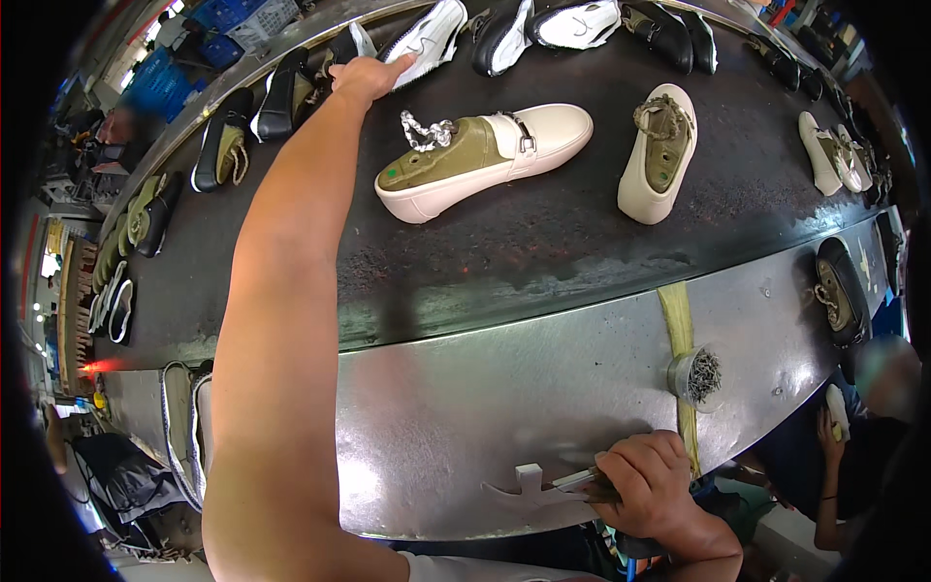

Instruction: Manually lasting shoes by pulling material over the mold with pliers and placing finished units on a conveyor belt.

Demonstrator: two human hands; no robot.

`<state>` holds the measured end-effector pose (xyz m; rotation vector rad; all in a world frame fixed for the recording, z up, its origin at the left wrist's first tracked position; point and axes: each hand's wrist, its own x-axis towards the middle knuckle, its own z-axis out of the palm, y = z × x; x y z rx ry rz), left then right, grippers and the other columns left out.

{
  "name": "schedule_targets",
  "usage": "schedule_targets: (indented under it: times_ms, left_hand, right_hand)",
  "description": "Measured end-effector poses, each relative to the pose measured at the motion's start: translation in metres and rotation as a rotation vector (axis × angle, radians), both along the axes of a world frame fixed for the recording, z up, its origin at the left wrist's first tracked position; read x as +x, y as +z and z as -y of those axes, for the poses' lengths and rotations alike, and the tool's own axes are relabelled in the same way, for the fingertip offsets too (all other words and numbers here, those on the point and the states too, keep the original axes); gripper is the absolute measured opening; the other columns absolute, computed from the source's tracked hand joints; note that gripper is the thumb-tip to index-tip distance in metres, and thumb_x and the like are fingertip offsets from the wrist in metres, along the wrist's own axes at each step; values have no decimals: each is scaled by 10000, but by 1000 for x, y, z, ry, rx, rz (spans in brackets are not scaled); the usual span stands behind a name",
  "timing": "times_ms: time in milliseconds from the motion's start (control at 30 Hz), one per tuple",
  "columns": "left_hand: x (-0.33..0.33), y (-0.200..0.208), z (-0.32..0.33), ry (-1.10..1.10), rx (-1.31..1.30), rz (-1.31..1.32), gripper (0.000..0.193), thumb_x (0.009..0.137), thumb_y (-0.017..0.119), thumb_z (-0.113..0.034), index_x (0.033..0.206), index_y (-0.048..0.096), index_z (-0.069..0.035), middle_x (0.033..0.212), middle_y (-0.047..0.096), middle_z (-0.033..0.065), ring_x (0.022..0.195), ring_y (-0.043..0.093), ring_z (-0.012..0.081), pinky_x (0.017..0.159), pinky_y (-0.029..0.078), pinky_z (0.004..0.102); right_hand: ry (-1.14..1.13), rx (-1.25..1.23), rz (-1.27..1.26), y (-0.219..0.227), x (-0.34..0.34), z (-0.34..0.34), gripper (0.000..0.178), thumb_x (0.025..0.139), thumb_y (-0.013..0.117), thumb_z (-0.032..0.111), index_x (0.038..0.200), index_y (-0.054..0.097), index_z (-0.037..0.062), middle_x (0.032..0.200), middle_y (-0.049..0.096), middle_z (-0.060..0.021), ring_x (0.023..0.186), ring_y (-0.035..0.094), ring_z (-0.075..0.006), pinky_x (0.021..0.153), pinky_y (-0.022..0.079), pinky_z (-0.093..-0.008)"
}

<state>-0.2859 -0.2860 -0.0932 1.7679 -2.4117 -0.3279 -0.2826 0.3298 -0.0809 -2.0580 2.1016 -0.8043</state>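
My left arm stretches across to the far side, where my left hand [363, 80] is at a shoe with a white covering [427, 44]. Its thumb lies against that shoe; the other fingers are mostly hidden, so its grip is unclear. At the near edge, my right hand [645, 485] is closed around the handle of a hammer [529, 479] whose metal head points left over the metal ledge. Beyond it, a cream loafer [543, 136] lies on the dark surface with a green last and a twisted cord in it. A second cream loafer [645, 189] stands to its right, also on a last.
A clear cup of small nails [696, 375] stands on a yellow strip [677, 310] on the metal ledge [436, 417]. Several black shoes [221, 141] line the far and left rim. Another black shoe [840, 291] sits at right, near another person's hand [829, 435].
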Motion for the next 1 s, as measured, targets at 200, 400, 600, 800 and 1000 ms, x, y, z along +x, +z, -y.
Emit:
schedule_targets:
  times_ms: [200, 400, 600, 800, 1000]
  left_hand:
    - [54, 15, -44, -138, -52, 52, 1033, 799, 539, -840, 1302, 619, 59, 1368, 547, 319, 1341, 489, 400, 1066, 457, 437]
    - [207, 101, -191, -230, -103, 313, 892, 838, 564, -771, 1089, 700, 74, 1261, 597, 343, 1188, 600, 413, 998, 482, 455]
    - [350, 153, -386, -246, -80, 232, 664, 849, 708, -574, 1025, 702, 66, 1332, 518, 374, 1183, 584, 472, 994, 493, 448]
    - [412, 101, -486, -500, -271, 77, 707, 677, 893, -221, 1204, 558, 112, 1574, 181, 384, 1482, 163, 542, 1201, 201, 568]
    - [315, 139, -452, -539, -100, 501, 712, 801, 747, -516, 1138, 606, 95, 1360, 548, 283, 1341, 454, 435, 1083, 367, 554]
  right_hand:
    - [-52, -6, 18, 2, 7, -4, 516, 589, 805, 163, 1077, 659, 80, 1000, 610, -57, 883, 616, -260, 782, 464, -411]
    - [-68, -41, 24, 2, 15, 0, 533, 600, 846, 161, 1087, 641, 92, 1037, 618, -77, 956, 615, -298, 831, 460, -447]
    - [-114, -167, -4, 0, 23, -6, 472, 706, 844, 208, 1107, 633, 77, 1051, 655, -118, 987, 616, -355, 888, 467, -452]
    - [-119, -216, -23, -7, 34, -6, 420, 797, 785, 291, 1114, 629, 62, 1072, 664, -124, 1001, 612, -355, 886, 467, -467]
    - [-152, -241, -82, -6, 37, -11, 430, 811, 782, 298, 1126, 627, 51, 1054, 667, -125, 989, 615, -359, 878, 481, -452]
